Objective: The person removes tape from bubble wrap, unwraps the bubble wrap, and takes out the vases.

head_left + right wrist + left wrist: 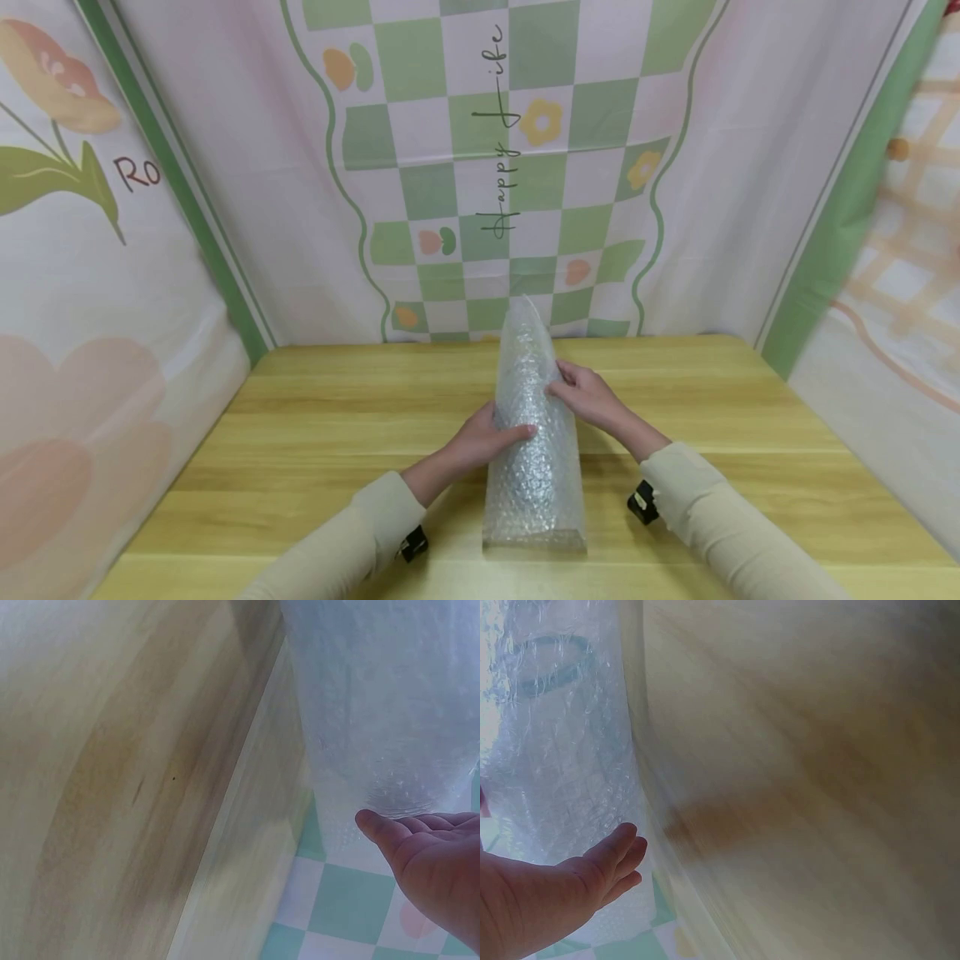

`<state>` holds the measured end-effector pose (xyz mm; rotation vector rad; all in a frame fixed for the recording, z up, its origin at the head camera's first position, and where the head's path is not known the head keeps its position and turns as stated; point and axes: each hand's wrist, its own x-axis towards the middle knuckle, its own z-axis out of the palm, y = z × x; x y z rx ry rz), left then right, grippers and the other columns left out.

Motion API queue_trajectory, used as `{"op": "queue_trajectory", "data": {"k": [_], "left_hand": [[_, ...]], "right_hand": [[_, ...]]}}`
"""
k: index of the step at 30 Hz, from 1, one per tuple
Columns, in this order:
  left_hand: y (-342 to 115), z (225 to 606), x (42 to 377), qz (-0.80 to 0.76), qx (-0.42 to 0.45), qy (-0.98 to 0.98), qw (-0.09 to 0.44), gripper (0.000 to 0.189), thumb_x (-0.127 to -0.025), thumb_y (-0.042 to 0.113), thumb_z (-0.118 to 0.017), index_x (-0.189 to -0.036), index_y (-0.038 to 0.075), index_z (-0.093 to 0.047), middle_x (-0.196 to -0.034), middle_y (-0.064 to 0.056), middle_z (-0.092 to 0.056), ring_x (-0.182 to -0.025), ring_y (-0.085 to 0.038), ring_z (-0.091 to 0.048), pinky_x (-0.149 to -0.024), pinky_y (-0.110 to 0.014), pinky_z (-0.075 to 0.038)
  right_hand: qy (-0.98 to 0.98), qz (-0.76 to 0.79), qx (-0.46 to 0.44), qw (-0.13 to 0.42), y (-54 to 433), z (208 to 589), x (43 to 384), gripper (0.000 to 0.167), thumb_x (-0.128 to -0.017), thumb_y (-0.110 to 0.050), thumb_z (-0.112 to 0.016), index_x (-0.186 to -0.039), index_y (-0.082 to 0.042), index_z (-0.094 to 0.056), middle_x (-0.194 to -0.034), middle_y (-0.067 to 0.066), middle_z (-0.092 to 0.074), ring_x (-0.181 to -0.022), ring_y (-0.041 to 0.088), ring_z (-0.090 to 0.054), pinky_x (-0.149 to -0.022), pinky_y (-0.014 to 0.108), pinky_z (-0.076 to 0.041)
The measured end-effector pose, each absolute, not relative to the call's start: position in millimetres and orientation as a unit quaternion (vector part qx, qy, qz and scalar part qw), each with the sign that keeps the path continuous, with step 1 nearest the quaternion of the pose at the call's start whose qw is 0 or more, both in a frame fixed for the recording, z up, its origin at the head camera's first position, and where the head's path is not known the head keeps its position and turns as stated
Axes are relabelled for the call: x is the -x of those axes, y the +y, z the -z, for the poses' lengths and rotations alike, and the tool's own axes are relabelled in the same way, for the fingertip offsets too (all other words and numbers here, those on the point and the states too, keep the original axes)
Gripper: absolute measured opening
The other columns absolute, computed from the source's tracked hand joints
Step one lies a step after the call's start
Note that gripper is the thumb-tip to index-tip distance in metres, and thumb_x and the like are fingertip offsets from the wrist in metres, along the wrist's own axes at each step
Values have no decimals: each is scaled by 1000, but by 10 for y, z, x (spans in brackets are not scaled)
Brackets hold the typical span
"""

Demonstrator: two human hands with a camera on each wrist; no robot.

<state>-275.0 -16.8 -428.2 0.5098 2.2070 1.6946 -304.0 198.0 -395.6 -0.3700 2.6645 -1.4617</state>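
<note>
A long bundle of clear bubble wrap (534, 483), narrower at its far end, stands out from the middle of the wooden table. My left hand (480, 435) grips its left side, the thumb lying across the front and the fingers hidden behind. Farther up, my right hand (588, 396) pinches the right edge between thumb and fingers. In the left wrist view, a greenish curved line shows on the bubble wrap (562, 750), above my left hand (562, 896). In the right wrist view, the fingers of my right hand (435, 862) lie along the wrap's surface (382, 697).
The wooden table (322, 417) runs back to a fabric wall (480, 167) with green and white checks and lettering. Patterned fabric also hangs at the left and right. A small black device sits at each sleeve cuff (678, 475).
</note>
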Motion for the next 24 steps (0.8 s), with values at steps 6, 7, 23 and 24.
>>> {"op": "queue_trajectory", "data": {"k": [6,7,23,24], "left_hand": [[-168,4261,2734,-592,-178,771,155,81,-89,40,-69,-152,11,-28,-134,-14,-51,-112,-32,-58,-84,-47,-55],[-167,4259,2735,-591,-178,772,155,81,-89,40,-69,-152,11,-28,-134,-14,-51,-112,-32,-58,-85,-46,-55],[-173,4284,2751,-595,-180,766,162,84,-88,44,-69,-153,12,-26,-133,-13,-52,-111,-30,-59,-84,-46,-56],[-172,4284,2751,-595,-180,766,161,84,-88,44,-69,-153,11,-26,-133,-13,-52,-110,-30,-59,-84,-46,-56]], "right_hand": [[866,483,121,42,1977,3977,3039,69,-96,-23,-51,-150,8,-21,-149,29,-32,-130,43,-41,-104,48,-41],[866,483,121,42,1976,3980,3039,68,-96,-23,-51,-150,7,-22,-149,28,-33,-130,43,-42,-103,48,-41],[867,475,146,36,1973,4011,3030,62,-99,-20,-46,-151,4,-23,-137,30,-48,-112,38,-57,-87,42,-55],[867,474,147,34,1974,4008,3029,61,-99,-20,-46,-151,3,-24,-136,30,-48,-111,38,-58,-86,42,-55]]}}
